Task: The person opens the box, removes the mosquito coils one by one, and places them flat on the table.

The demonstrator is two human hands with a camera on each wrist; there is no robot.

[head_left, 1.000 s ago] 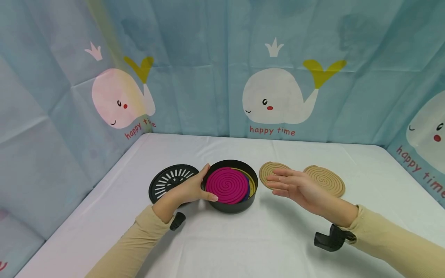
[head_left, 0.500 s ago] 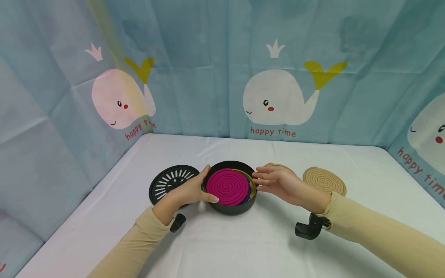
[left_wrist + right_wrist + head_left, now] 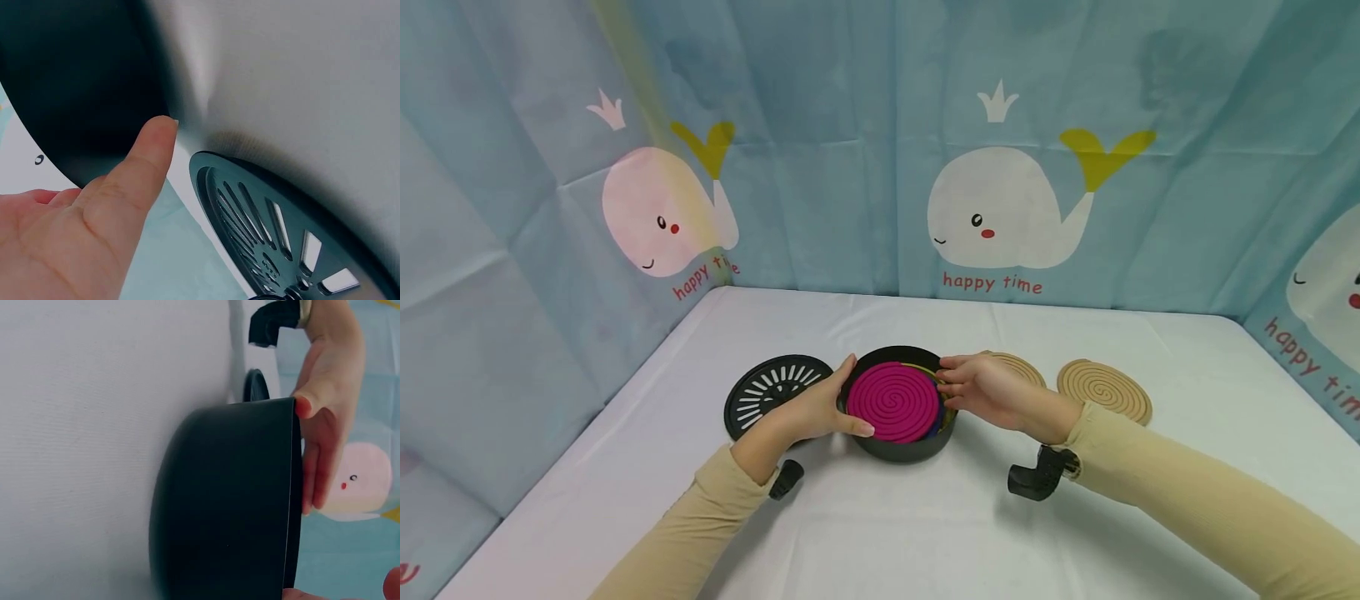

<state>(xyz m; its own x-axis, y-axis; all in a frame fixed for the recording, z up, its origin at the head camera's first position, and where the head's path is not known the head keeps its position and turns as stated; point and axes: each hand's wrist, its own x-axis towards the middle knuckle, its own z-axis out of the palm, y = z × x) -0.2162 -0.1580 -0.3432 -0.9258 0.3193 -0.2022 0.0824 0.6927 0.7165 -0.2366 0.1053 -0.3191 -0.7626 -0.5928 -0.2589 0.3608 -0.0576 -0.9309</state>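
Observation:
A black round tin (image 3: 901, 448) stands mid-table, holding stacked coils with a magenta coil (image 3: 893, 402) on top. My left hand (image 3: 842, 400) grips the tin's left rim, thumb at the far side and fingers at the near side. In the left wrist view the thumb (image 3: 140, 165) lies against the dark tin wall (image 3: 69, 75). My right hand (image 3: 953, 385) reaches the tin's right rim, fingertips at the coils' edge; whether they pinch anything is unclear. The right wrist view shows the tin's side (image 3: 231, 500) with the left hand (image 3: 325, 425) behind it.
A black slotted lid (image 3: 771, 390) lies left of the tin, also seen as lid (image 3: 281, 231). Two tan coils lie to the right: one coil (image 3: 1026, 368) partly behind my right hand, another coil (image 3: 1105, 390) further right. Whale-print cloth walls the table.
My right hand moved left from above the tan coil to the tin's right rim. The left hand stayed on the tin.

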